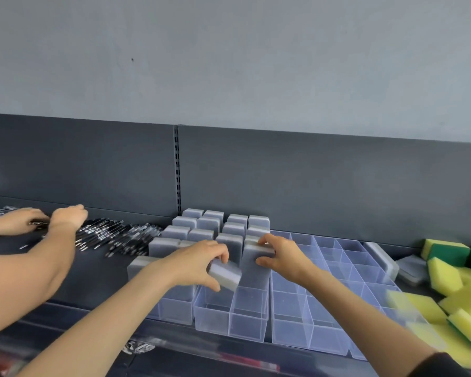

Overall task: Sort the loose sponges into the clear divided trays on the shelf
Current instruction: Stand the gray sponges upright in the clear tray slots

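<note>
Clear divided trays (288,311) sit side by side on the dark shelf. Several grey sponges (210,221) stand upright in the rear compartments of the left trays. My left hand (199,263) grips one grey sponge (226,273), tilted above a front compartment. My right hand (280,254) pinches the top of another upright grey sponge (256,270) standing in the neighbouring compartment. Loose yellow-and-green sponges (452,295) lie piled at the right.
Another person's two hands (65,217) work on a pile of black pens (114,238) at the left of the shelf. Two grey sponges (408,265) lie loose between the trays and the yellow pile. The shelf's back panel (310,180) rises right behind the trays.
</note>
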Tool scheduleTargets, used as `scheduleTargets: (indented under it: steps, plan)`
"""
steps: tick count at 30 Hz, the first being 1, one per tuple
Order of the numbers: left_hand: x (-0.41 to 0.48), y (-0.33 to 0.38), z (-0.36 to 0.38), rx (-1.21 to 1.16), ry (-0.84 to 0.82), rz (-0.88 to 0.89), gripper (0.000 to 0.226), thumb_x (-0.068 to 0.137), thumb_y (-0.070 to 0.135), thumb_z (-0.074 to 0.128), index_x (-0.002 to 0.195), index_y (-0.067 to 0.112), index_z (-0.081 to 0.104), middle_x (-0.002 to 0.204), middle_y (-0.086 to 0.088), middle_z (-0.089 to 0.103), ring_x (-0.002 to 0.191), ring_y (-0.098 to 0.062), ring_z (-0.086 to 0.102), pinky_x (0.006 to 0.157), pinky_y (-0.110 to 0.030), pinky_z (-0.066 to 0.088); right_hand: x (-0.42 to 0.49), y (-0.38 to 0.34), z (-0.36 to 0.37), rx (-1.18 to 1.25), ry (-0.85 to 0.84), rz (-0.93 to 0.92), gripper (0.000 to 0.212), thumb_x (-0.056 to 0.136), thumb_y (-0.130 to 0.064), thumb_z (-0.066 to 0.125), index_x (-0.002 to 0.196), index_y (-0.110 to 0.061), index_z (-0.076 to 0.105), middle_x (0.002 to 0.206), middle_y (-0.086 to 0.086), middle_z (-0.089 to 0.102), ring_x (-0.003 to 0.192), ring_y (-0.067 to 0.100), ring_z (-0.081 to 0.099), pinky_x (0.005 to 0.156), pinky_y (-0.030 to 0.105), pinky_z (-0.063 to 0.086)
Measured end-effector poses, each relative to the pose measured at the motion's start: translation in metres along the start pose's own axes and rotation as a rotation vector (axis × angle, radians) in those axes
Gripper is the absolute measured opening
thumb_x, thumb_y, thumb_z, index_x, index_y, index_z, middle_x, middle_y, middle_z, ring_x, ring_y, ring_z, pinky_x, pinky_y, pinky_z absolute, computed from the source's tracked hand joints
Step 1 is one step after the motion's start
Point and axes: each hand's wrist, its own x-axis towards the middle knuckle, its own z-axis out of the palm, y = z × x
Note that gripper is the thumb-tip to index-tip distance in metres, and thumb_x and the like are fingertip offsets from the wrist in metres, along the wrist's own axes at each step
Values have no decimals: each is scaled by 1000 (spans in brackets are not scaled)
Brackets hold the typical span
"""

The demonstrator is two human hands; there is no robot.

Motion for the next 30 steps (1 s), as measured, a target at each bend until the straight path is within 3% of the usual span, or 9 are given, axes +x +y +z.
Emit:
scheduleTargets:
  steps: [4, 7, 9, 15, 18, 22, 24, 27, 30]
  plan:
    - [-1, -3, 1, -44, -60, -42, 35, 77, 53, 64, 100, 27, 58, 103, 14, 52, 94, -6, 49, 85, -28, 44, -2, 5, 12, 8, -19, 3, 38, 87, -22, 61, 122, -14, 50, 120, 7, 57, 87, 15, 46, 77, 21, 35]
    - [7, -8, -1, -15, -11, -47, 20, 88, 42, 54, 92, 24, 60, 96, 13, 54, 93, -11, 54, 86, -30, 46, -5, 9, 23, 19, -15, 8, 37, 87, -22, 61, 122, -15, 52, 120, 6, 57, 89, 15, 48, 79, 23, 40]
    - [14, -12, -3, 14, -11, -48, 18, 87, 39, 57, 100, 26, 58, 95, 18, 51, 95, -11, 51, 86, -28, 43, -5, 10, 25, 26, 6, 10, 35, 87, -22, 61, 120, -15, 53, 118, 7, 58, 90, 17, 50, 81, 25, 44]
    - [37, -6, -12, 237, -101, -54, 69, 78, 57, 62, 133, 20, 45, 127, 3, 50, 121, -19, 38, 103, -33, 28, -4, 10, 26, 17, 31, 15, 36, 87, -23, 61, 121, -18, 53, 117, 7, 58, 87, 16, 49, 80, 25, 45]
    - [45, -11, -13, 272, -217, -145, 79, 65, 73, 57, 126, 24, 48, 123, 0, 48, 122, -26, 34, 104, -40, 32, -5, 10, 27, 17, 31, 11, 38, 87, -24, 60, 124, -19, 51, 120, 7, 56, 84, 15, 47, 77, 21, 41]
    - [48, -13, -14, 204, -298, -189, 60, 65, 69, 63, 104, 23, 57, 96, 3, 39, 115, -28, 31, 102, -44, 34, -7, 11, 27, 13, 37, 8, 41, 89, -24, 59, 128, -19, 48, 123, 6, 55, 84, 14, 45, 76, 19, 37]
    - [48, -14, -12, 183, -263, -161, 46, 60, 70, 66, 84, 33, 56, 93, 5, 42, 114, -27, 34, 102, -42, 33, -7, 10, 27, 13, 37, 10, 41, 89, -24, 58, 129, -20, 48, 124, 5, 54, 85, 14, 45, 77, 18, 36]
    - [45, -10, -14, 204, -192, -134, 57, 61, 64, 72, 101, 29, 52, 105, 4, 48, 107, -20, 36, 98, -32, 31, -6, 10, 27, 14, 35, 16, 41, 89, -25, 58, 129, -20, 48, 123, 5, 54, 84, 14, 47, 77, 19, 38]
    - [39, -8, -18, 171, -144, -135, 57, 64, 56, 75, 100, 27, 41, 110, 5, 46, 103, -17, 34, 88, -30, 33, -6, 10, 26, 13, 37, 14, 41, 89, -25, 59, 128, -20, 48, 123, 5, 55, 85, 15, 48, 77, 19, 38]
